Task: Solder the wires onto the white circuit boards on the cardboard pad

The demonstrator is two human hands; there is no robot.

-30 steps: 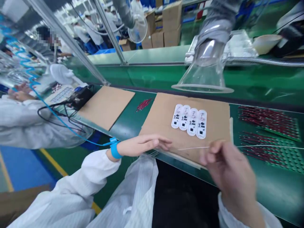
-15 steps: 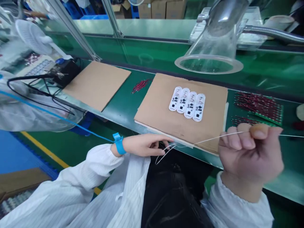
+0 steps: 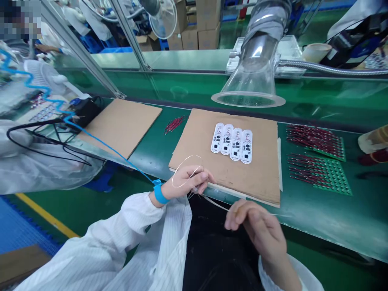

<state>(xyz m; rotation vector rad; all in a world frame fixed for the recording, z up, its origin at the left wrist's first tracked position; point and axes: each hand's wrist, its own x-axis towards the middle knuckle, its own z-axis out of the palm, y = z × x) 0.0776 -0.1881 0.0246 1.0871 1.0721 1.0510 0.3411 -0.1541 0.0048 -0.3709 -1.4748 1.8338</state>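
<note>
Right hand [image 3: 261, 227] has swung leftward, curled, grip unclear; before the cardboard [image 3: 197, 139], my left hand [image 3: 188, 178] pinches the wire [image 3: 215, 203], only partly looped.

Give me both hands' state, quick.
Left hand: closed, holding the looped wire.
Right hand: fingers curled, the wire running through them; how firmly cannot be told.

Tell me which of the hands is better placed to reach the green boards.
Probably the right hand: nearer the green boards, though a white strand runs to it. The left hand is farther and apparently grips that strand.
</note>
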